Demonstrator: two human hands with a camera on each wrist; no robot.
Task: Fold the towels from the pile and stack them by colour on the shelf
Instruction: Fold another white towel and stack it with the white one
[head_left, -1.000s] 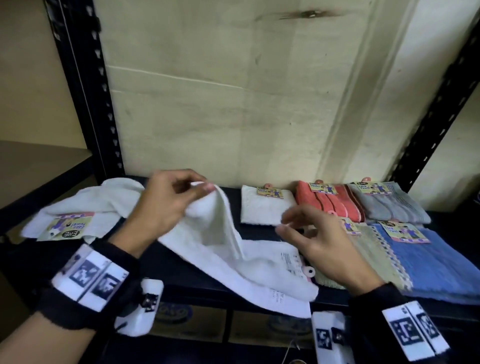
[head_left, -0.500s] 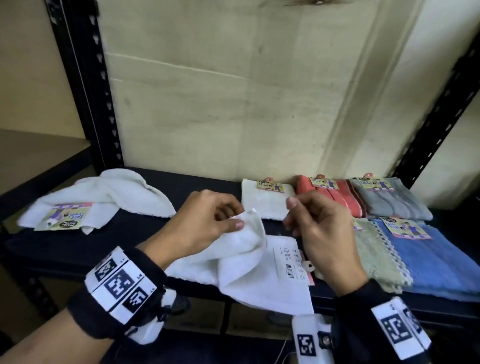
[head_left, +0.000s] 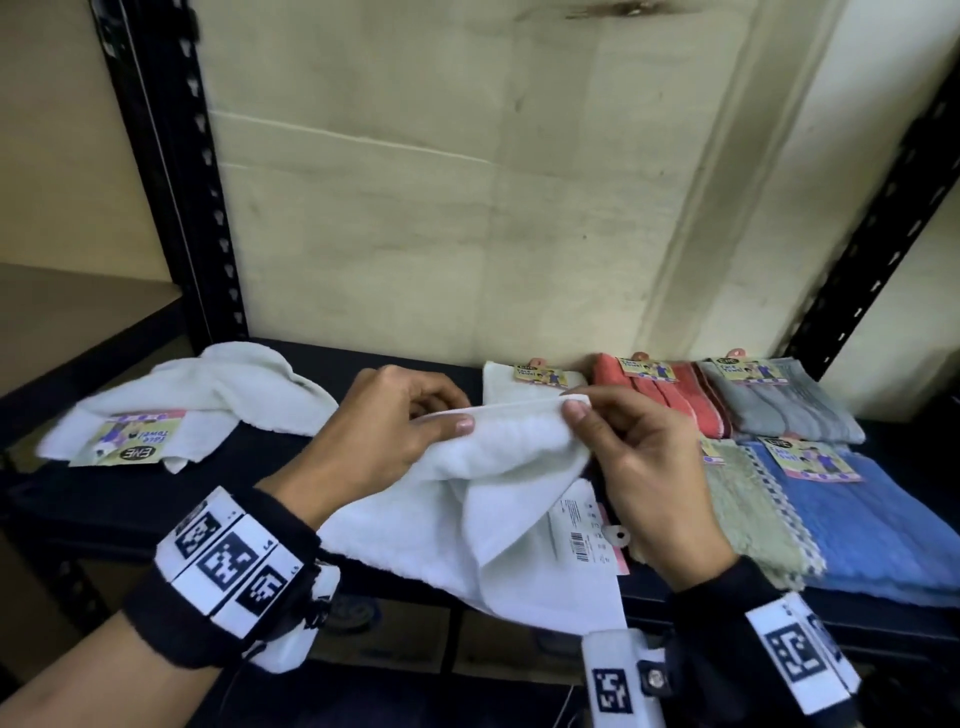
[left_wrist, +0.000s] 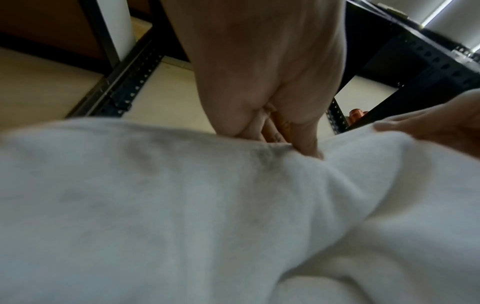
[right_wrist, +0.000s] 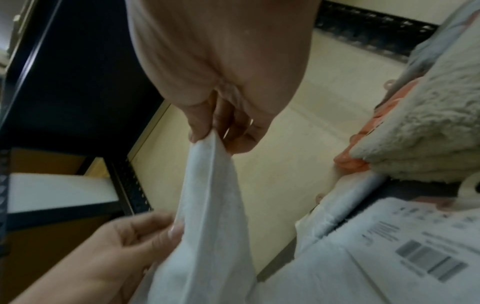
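A white towel hangs between both hands over the front edge of the black shelf, its lower part draping past the edge and its paper label with a barcode turned face up on the right. The left hand pinches the top hem between thumb and curled fingers, and the right hand pinches the same hem at its right corner with thumb and forefinger, the remaining fingers loosely bent. Half a second ago the right hand was just beside the cloth with nothing in it and the left alone lifted a bunched corner; now the hem is pulled into a straight line between the two grips, and it sits higher over the shelf. Behind it lies a folded white towel, then a folded coral towel and a folded grey towel along the back wall, with a pale green towel and a blue towel spread in front of them on the right. A crumpled white towel with its label up lies at the left end. Bare shelf surface shows between that heap and the left hand; on the right, the held cloth lies just beside the green towel.
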